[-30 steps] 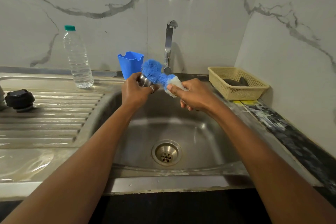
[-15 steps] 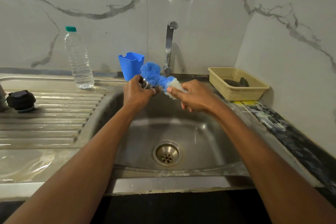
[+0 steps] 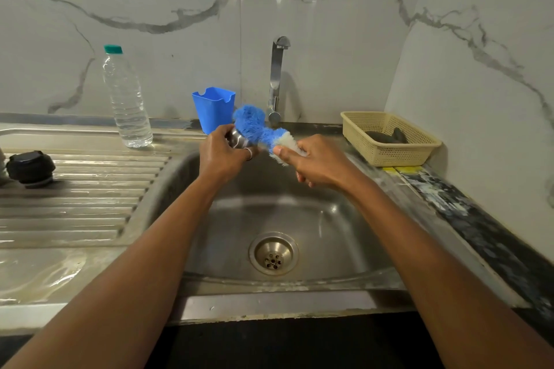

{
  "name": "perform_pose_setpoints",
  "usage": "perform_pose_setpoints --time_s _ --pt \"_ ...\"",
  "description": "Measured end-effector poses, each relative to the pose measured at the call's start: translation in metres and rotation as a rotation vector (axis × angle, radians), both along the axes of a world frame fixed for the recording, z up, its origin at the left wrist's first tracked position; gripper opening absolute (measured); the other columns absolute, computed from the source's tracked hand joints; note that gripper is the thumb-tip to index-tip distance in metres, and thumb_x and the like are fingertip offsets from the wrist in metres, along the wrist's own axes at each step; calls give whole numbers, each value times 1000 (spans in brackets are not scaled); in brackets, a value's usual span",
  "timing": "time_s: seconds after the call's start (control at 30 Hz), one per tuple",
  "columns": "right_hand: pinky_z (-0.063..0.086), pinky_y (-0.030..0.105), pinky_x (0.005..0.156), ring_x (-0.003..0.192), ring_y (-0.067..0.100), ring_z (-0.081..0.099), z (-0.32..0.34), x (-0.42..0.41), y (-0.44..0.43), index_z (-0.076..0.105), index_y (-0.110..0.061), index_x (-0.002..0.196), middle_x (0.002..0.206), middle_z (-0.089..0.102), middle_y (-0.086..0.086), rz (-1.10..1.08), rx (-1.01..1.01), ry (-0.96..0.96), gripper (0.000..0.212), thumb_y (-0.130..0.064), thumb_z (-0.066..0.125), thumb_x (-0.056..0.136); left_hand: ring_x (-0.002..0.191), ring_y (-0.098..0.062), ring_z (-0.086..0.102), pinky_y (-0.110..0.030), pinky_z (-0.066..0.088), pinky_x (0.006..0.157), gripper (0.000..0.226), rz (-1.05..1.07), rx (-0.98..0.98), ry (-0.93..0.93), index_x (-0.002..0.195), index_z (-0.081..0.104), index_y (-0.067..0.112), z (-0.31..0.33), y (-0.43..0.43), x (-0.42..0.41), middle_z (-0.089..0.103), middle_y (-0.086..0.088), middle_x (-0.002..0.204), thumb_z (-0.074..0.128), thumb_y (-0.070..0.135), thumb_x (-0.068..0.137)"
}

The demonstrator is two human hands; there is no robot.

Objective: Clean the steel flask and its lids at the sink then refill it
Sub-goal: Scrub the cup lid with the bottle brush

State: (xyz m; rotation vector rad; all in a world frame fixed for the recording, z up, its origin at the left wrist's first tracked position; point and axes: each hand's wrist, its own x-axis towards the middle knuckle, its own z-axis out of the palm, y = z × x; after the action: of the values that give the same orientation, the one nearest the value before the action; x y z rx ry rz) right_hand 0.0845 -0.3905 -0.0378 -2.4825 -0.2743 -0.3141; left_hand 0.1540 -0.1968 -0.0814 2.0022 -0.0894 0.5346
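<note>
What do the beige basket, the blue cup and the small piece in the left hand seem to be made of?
The beige basket: likely plastic, matt; moulded mesh of small holes. The blue cup: likely plastic, smooth, faintly glossy; even colour, notched moulded rim. The small piece in the left hand: metal, probably steel, polished; bright reflections, though that hand and the brush hide most of it.

Dim, soft glare, edges bent, hands maybe blurry

Your left hand [image 3: 220, 155] and the brush [image 3: 251, 124] cover most of the steel lid [image 3: 236, 140]; your right hand [image 3: 320, 163] hides the brush's handle. The dark things [image 3: 386, 136] in the basket [image 3: 389, 155] are unclear.
</note>
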Motion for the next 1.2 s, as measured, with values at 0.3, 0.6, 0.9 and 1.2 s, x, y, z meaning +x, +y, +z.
perform_pose_setpoints --time_s 0.3,0.6,0.9,1.2 --pt "48 27 59 38 0 53 -1 -1 6 64 -17 70 62 69 4 -15 -61 -27 50 -57 53 99 68 -1 50 -10 32 55 54 18 5 0 120 66 11 0 2 -2 58 10 82 89 26 74" --pt "48 33 63 65 21 66 -5 -4 6 61 -20 66 64 66 4 -90 -127 -27 49 -57 56 97 81 -15 57 -21 40 64 56 47 38 17 121 66 9 -1 6 0 66 -2 95 90 22 72" --pt "38 31 64 75 25 60 -10 -2 4 69 -16 91 72 58 1 -213 -164 15 44 -57 55 97 86 -18 64 -21 41 66 56 17 88 59 119 67 14 0 1 -5 67 -1 95 91 29 70" --pt "40 37 73 105 37 63 36 -20 42 46 -12 130 119 63 13 -222 -288 -173 37 -29 55 99 86 -24 63 -33 43 69 37 106 108 237 92 64 19 1 3 -13 68 -3 92 86 36 68"
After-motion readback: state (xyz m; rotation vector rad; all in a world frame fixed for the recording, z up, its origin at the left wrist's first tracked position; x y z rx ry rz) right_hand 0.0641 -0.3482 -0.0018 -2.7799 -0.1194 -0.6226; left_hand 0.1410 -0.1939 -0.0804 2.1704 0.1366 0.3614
